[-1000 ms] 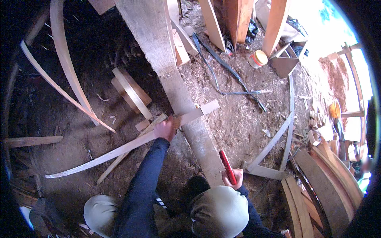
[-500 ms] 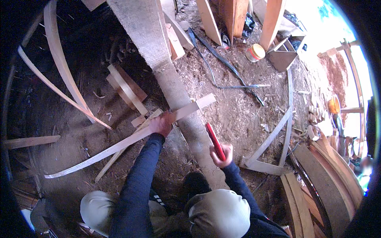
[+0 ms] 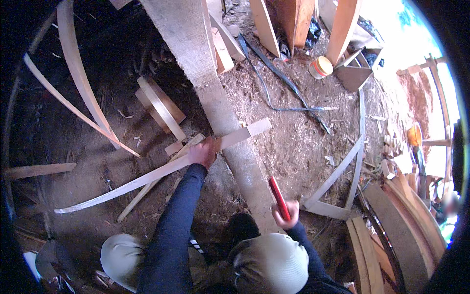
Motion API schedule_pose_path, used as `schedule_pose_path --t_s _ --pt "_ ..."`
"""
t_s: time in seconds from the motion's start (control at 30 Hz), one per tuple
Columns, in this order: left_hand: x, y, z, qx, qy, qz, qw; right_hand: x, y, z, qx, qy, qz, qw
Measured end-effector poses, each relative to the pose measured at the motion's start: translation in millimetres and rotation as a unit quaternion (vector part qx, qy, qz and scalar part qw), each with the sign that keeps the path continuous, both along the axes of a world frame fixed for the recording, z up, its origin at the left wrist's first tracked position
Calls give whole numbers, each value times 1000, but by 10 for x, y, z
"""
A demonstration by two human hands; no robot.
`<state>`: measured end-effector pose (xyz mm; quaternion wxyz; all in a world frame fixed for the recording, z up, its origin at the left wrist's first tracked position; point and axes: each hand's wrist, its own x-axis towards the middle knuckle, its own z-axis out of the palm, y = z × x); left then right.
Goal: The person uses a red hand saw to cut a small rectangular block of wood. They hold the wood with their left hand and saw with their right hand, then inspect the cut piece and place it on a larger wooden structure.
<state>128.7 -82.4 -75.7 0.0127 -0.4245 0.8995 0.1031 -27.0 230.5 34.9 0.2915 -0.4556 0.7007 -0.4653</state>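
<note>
A long, curved wooden strip (image 3: 235, 139) lies across a thick plank (image 3: 214, 105) that slopes from the top of the view toward my knees. My left hand (image 3: 203, 153) is closed around the strip near the plank's left edge. The strip's thin end reaches far out to the left, and its squared end sticks out past the plank on the right. In my right hand (image 3: 286, 214), right of the plank and apart from the strip, is a long red tool (image 3: 278, 195) pointing away from me. Its exact kind is unclear.
Curved wooden strips (image 3: 81, 73) stand at the left, and stacked wood pieces (image 3: 166, 110) lie beside the plank. Dark metal bars (image 3: 274, 66), a lidded jar (image 3: 320, 67) and an angled wooden frame (image 3: 338, 169) rest on the shaving-strewn ground. Boards (image 3: 396, 235) lean at lower right.
My right hand has drawn back toward me and to the right with the red tool, away from the strip. My left hand keeps its hold; the whole view has shifted slightly.
</note>
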Motion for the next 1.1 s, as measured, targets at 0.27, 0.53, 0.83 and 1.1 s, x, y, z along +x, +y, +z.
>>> schedule_pose_path --t_s 0.27,0.53,0.83,1.1 --pt "18 55 -19 -22 73 -32 997 -45 -559 -100 -13 27 -12 999" --pt "-19 32 -50 -37 81 -28 996 -55 -426 -118 -7 41 -40 998" --pt "-46 160 225 -29 31 11 999 11 -107 -98 2 27 -23 999" --pt "-26 71 60 -16 -3 8 1000 -5 110 -113 10 30 -23 999"
